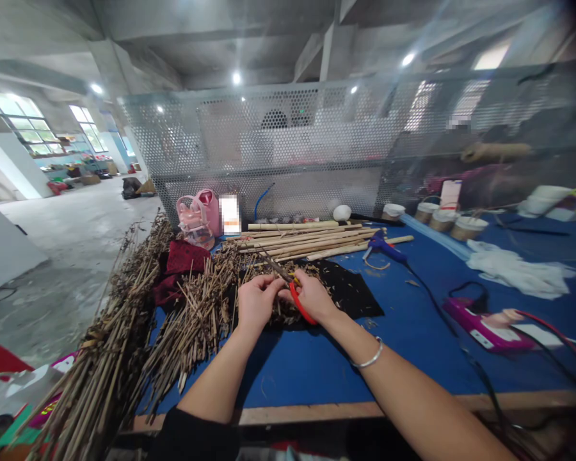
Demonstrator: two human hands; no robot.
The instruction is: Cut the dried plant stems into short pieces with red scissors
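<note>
My left hand (255,301) is closed, pinching a thin dry twig (273,266) that sticks up and back to the left. My right hand (312,296) is closed on red-handled scissors (298,301), their blades at the twig between both hands. Both hands hover over a black cloth (350,291) strewn with short twig cuttings on the blue table (317,365). A silver bangle (368,358) rings my right wrist. A heap of dry twigs (192,314) lies just left of my left hand.
A large bundle of dry stalks (110,346) hangs over the table's left edge. Bamboo sticks (312,240) and a blue glue gun (384,246) lie behind. A pink bottle (199,221), paper cups (468,227), white cloth (513,269), a magenta tool (484,326) and cables sit around. A perforated metal screen (292,153) backs the table.
</note>
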